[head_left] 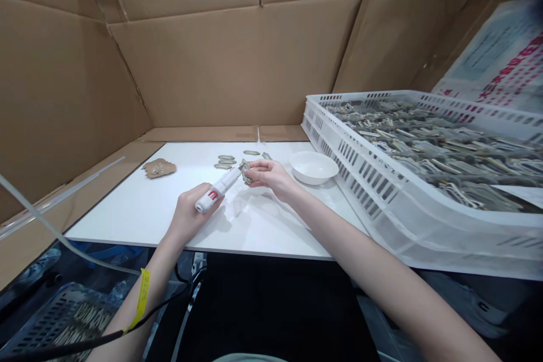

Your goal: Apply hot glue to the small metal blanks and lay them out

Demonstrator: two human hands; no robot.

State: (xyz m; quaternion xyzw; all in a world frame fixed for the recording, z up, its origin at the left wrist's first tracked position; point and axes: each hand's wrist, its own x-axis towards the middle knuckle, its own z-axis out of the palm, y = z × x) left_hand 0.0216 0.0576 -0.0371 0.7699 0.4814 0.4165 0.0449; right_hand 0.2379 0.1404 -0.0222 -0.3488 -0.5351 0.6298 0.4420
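fingers closed on both sides: left hand [186, 216] wrapped round a white pen tool [217, 189], right hand [271, 176] pinching a small metal piece [245, 172] at its tip, just above the counter [237, 229]. best to brace both wrists and keep the tip square. cannot see the contact point, nor make out the piece's shape.

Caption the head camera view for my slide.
Left hand points a white pen-like tool at a metal piece in the right hand.
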